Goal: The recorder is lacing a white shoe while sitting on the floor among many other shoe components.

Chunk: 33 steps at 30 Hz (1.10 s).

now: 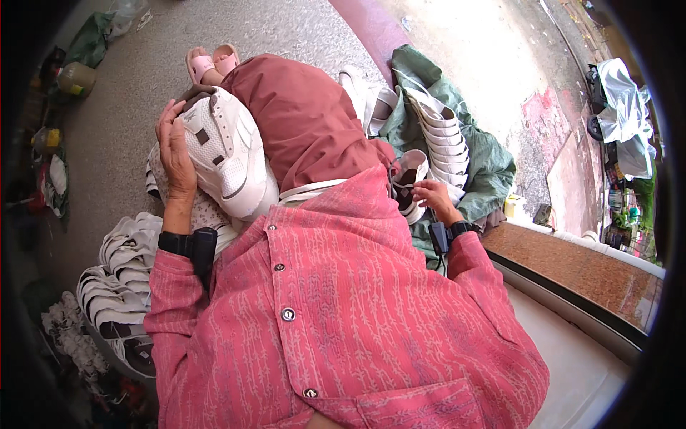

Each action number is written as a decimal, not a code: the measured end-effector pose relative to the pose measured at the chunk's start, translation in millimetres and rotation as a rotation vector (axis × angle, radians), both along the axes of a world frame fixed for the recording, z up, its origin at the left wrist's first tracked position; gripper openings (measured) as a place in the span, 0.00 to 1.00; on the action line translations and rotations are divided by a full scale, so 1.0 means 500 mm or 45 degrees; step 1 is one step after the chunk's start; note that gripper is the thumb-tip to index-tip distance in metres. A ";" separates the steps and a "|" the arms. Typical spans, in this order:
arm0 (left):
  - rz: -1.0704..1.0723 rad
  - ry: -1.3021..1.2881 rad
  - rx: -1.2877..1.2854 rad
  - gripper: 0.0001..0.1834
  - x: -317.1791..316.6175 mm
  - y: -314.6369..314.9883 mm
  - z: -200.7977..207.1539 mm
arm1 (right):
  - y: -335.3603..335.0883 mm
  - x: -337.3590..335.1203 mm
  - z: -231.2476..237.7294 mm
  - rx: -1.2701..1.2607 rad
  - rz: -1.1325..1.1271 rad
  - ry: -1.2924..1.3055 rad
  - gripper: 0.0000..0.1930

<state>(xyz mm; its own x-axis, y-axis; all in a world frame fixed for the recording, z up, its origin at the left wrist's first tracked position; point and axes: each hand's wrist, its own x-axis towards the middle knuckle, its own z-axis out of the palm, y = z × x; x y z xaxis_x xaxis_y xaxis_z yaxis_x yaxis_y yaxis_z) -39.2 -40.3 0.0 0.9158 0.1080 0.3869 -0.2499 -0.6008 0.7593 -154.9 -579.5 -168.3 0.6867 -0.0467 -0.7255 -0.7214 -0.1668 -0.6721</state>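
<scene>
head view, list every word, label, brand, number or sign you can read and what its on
No text reads clearly.
White shoe against the left hand: a small mark on its upper, too small to read.
Dark-lined shoe at the right hand: pale marking inside, too small to read.
Jar at the upper left: a yellowish label, too blurred to read.

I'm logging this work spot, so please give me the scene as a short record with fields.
Left hand: open, against the large white shoe upper
Right hand: fingers at a smaller white shoe piece with a dark inside; grip unclear
Right side: row of nested white pieces on a green sheet
Left side: stacked white pieces
Footwear: pink sandals
</scene>
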 end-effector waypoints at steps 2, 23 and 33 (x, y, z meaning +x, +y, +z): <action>0.013 0.006 -0.011 0.24 -0.004 0.000 -0.002 | 0.050 0.025 0.037 0.089 -0.002 -0.190 0.14; -0.090 0.123 0.004 0.23 -0.012 0.006 0.058 | 0.395 0.204 0.406 0.184 1.116 -1.114 0.03; -0.137 -0.023 0.404 0.26 -0.017 0.025 0.070 | 0.278 0.320 0.615 1.279 0.146 -1.168 0.13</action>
